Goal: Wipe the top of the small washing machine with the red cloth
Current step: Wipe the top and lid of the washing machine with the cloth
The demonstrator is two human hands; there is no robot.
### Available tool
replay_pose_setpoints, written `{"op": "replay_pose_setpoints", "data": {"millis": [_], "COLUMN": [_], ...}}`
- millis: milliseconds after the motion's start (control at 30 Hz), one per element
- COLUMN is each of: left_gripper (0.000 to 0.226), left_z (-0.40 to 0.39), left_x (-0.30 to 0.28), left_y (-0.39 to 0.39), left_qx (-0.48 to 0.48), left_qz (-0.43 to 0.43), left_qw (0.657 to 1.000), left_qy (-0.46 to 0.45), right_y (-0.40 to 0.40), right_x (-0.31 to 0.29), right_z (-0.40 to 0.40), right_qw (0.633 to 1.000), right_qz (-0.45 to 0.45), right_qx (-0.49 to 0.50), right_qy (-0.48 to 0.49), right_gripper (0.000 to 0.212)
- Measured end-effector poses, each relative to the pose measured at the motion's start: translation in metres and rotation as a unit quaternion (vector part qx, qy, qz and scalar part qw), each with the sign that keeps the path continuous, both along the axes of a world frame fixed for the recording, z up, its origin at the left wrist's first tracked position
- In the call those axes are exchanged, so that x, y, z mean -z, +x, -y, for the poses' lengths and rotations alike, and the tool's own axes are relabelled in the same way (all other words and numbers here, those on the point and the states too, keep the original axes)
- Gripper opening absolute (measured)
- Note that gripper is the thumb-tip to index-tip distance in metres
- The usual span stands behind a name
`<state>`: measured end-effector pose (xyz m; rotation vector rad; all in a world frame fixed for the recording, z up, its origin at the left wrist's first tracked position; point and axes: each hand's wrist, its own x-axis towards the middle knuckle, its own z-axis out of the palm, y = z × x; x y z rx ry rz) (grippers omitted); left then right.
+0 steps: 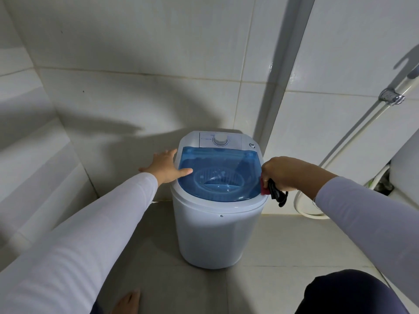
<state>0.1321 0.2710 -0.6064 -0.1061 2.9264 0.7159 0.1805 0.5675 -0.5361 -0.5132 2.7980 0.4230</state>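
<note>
While the small washing machine [217, 200] stands on the tiled floor [283, 245] in the middle of the frame, close against the tiled wall [136, 64], the person reaches toward it with both arms in pale long sleeves. The left hand [164, 167] lies spread at the left edge of the machine's top, fingers straight, with the thumb resting on the clear blue lid [218, 173]. The right hand [281, 173] is at the lid's right edge, its fingers curled round the red cloth [264, 186], which shows as a small red patch touching the rim there. A dark strip [280, 197] hangs below that fist; it may be part of the cloth or a strap, I cannot tell which. Through the lid a ribbed white basket [218, 181] is visible inside. Behind the lid, toward the top of the machine, sits a white dial [220, 139]. At the right of the frame a white pipe [362, 125] with a metal tap [391, 98] runs down the wall, and a hose [303, 207] curls on the floor beneath it. A bare foot [128, 301] shows at the bottom edge.
</note>
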Motion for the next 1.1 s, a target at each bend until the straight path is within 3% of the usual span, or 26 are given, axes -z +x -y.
{"op": "replay_pose_setpoints", "data": {"millis": [100, 233, 433, 667, 800, 933, 1100], "left_gripper": [0.12, 0.106, 0.103, 0.088, 0.092, 0.096, 0.096], "left_z": [-0.002, -0.008, -0.005, -0.006, -0.006, -0.006, -0.006], "left_x": [0.005, -0.005, -0.006, -0.003, -0.006, -0.01, -0.01], "left_y": [-0.008, -0.011, -0.015, -0.016, -0.017, -0.018, -0.018], "left_qx": [0.018, 0.036, 0.043, 0.054, 0.059, 0.06, 0.061], "left_qz": [0.009, 0.013, 0.03, 0.029, 0.046, 0.058, 0.063], "left_qw": [1.0, 0.999, 0.999, 0.998, 0.997, 0.996, 0.995], "left_qy": [-0.002, -0.033, -0.013, 0.029, 0.032, 0.03, 0.041], "right_y": [-0.004, -0.007, -0.016, -0.02, -0.02, -0.022, -0.026], "right_x": [-0.008, -0.017, -0.016, 0.013, 0.01, 0.004, 0.006], "right_z": [0.0, 0.01, 0.036, 0.057, 0.062, 0.06, 0.052], "right_qw": [0.999, 0.995, 0.984, 0.966, 0.973, 0.981, 0.985], "right_qz": [-0.017, -0.048, -0.098, -0.058, -0.007, 0.029, 0.039], "right_qx": [-0.01, -0.058, -0.151, -0.253, -0.225, -0.12, -0.064], "right_qy": [-0.035, -0.072, -0.019, 0.008, -0.048, -0.149, -0.158], "right_gripper": [0.023, 0.034, 0.04, 0.033, 0.043, 0.055, 0.059]}}
